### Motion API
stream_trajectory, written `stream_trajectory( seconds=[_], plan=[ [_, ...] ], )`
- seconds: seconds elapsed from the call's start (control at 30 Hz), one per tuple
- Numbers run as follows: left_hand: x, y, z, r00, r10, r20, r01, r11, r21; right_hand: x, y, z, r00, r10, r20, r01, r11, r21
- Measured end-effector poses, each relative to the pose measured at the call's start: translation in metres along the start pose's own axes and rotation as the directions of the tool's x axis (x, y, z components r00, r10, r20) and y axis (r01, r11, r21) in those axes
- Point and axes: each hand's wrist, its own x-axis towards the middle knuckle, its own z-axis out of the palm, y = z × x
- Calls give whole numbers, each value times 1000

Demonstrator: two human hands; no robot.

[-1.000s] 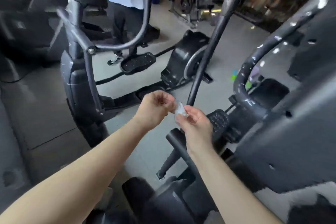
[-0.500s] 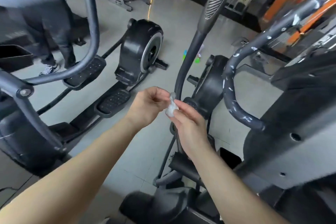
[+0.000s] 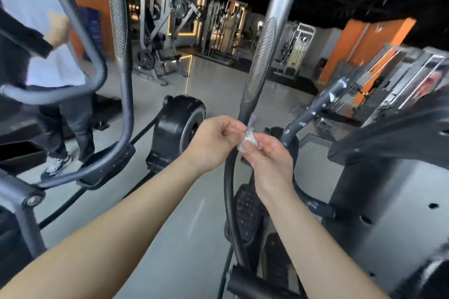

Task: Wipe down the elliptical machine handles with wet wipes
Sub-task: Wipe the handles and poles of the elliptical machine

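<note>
A small crumpled white wet wipe (image 3: 249, 139) sits between both my hands at the middle of the view. My left hand (image 3: 216, 139) pinches its upper edge and my right hand (image 3: 269, 158) pinches its lower part. Just behind the wipe rises the elliptical's tall grey moving handle (image 3: 261, 60) with a ribbed grip. To the right curves the dark fixed handle (image 3: 313, 111), flecked with white. The machine's black console housing (image 3: 388, 177) fills the right side.
A second elliptical (image 3: 121, 56) stands on the left with its black flywheel (image 3: 178, 128). A person in a white shirt (image 3: 43, 31) stands at the far left. Weight machines (image 3: 158, 31) line the back of the grey gym floor.
The view has tilted up from the floor toward the gym. Both hands keep hold of the wipe and now sit in front of the tall handle's lower grip.
</note>
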Motion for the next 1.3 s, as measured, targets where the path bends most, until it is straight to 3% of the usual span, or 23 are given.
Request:
stream_trajectory(
  seconds=[0.23,0.33,0.47,0.63,0.73,0.87,0.97,1.13,1.2,1.3],
  plan=[
    [78,38,-35,981,171,87,-162,981,-105,54,-45,56,955,-271,-119,266,962,-58],
    [103,59,-44,968,246,51,-237,961,-139,64,-73,74,914,-377,-151,363,925,-108],
    [148,81,-54,934,356,-24,-356,928,-111,76,-125,92,781,-553,-290,458,823,-336],
    [185,127,-55,896,434,90,-435,901,-16,101,-204,108,605,-739,-295,554,658,-511],
    [199,147,-51,884,445,141,-447,894,-17,112,-250,121,475,-854,-214,606,493,-624],
    [211,152,-43,878,430,211,-451,890,65,129,-281,134,329,-944,34,639,196,-744],
    [213,149,-40,873,427,233,-450,892,51,143,-264,128,308,-921,237,557,-27,-830],
    [217,148,-39,861,430,272,-456,889,35,144,-230,106,318,-835,450,521,-242,-818],
    [217,147,-41,860,425,283,-452,891,37,147,-249,104,285,-853,437,550,-228,-804],
    [215,146,-42,851,436,293,-464,886,30,148,-285,112,248,-920,305,577,-113,-809]
  ],
)
